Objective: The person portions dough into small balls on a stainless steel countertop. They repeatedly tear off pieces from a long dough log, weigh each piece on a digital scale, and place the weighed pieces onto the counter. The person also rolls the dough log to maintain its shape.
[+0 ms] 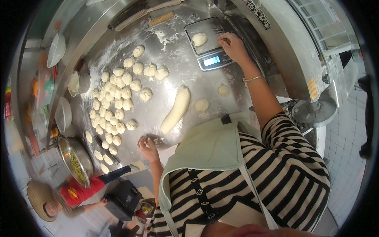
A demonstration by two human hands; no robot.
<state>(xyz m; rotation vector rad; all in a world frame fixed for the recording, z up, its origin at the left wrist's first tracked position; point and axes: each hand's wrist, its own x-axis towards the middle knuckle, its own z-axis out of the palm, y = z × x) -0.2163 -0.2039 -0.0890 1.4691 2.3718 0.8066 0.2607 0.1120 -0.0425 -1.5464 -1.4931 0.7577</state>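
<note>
A digital kitchen scale [212, 53] with a lit display carries one dough lump [200, 39]. Beside its right edge is my right hand [233, 46], fingers loosely bent, nothing visible in them and apart from the dough. My left hand [147, 148] is at the worktop's near edge with curled fingers; whether it holds anything is unclear, as a small shiny thing shows beside it. Between my hands a thick dough roll [176, 109] lies on the floured steel worktop [157, 109]. Several small dough pieces [118, 93] are clustered left of it.
A steel bowl of chopped green filling [75, 160] is at the left, near a metal cup of flour [78, 83] and flattened dough pieces [98, 155]. A wooden-handled tool [161, 18] lies at the back. Beyond the worktop, another person in red [84, 189] is near a black box [124, 200].
</note>
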